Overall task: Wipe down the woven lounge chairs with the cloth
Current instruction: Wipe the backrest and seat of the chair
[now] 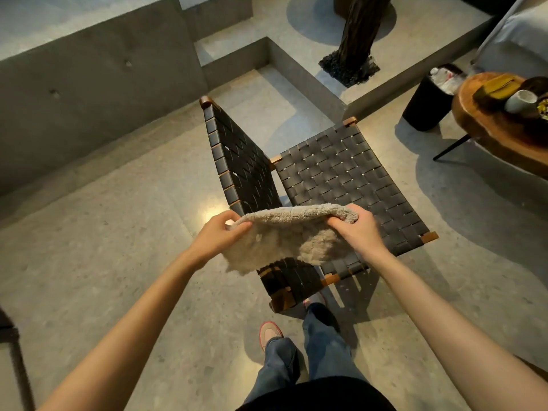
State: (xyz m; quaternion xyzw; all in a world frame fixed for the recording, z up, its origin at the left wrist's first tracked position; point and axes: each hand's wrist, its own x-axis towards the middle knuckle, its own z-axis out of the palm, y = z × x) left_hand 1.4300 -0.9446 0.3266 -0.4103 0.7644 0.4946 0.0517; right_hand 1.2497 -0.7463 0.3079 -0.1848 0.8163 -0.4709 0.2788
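Beige fluffy cloth held stretched between both hands at centre of frame, over near corner of woven chair; contact with chair cannot be told. Left hand clamped on cloth's left edge, right hand clamped on right edge. Chair made of dark woven straps on brown wood frame, stood on grey floor. Wooden tabletop seen at right edge of frame, pale cup set on it, black bin placed just beside.
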